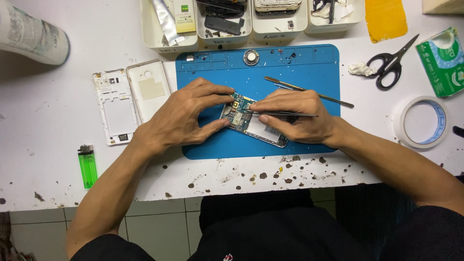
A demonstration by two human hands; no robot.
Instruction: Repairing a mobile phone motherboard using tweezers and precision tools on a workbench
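Opened phone (251,123) with exposed circuit board, flat at centre of blue work mat (309,77), long axis running 10 to 4 o'clock. Mat flat on white surface (58,96).

Left hand (186,118) at 9 o'clock of phone, grip closed on its left end: index fingertip on the top edge, thumb on the lower edge, pinching the body steady.

Right hand (295,116) at 3 o'clock of phone, resting over its right half. Grip closed on tweezers (280,114), held near horizontal, tips pointing to 9 o'clock and meeting the board near the phone's upper middle. Contact point too small to resolve.

Metal spudger (309,92) loose on mat at 1 o'clock of phone, just beyond the right knuckles, tilted 10 to 4. Round speaker part (251,57) at mat's top edge, 12 o'clock of phone.

Off mat, 9 o'clock: white back cover (149,89) and white mid frame (115,106) side by side, touching or nearly so. Green lighter (87,166) at 8 o'clock, near surface front edge.

12 o'clock: row of white parts trays (251,30) holding phone pieces. Yellow cloth (385,19) at 1 o'clock.

2–3 o'clock: black-handled scissors (389,65), crumpled white wad (361,69) touching the handles, green tissue pack (442,60), tape roll (421,122).

Surface front edge chipped and spotted brown.
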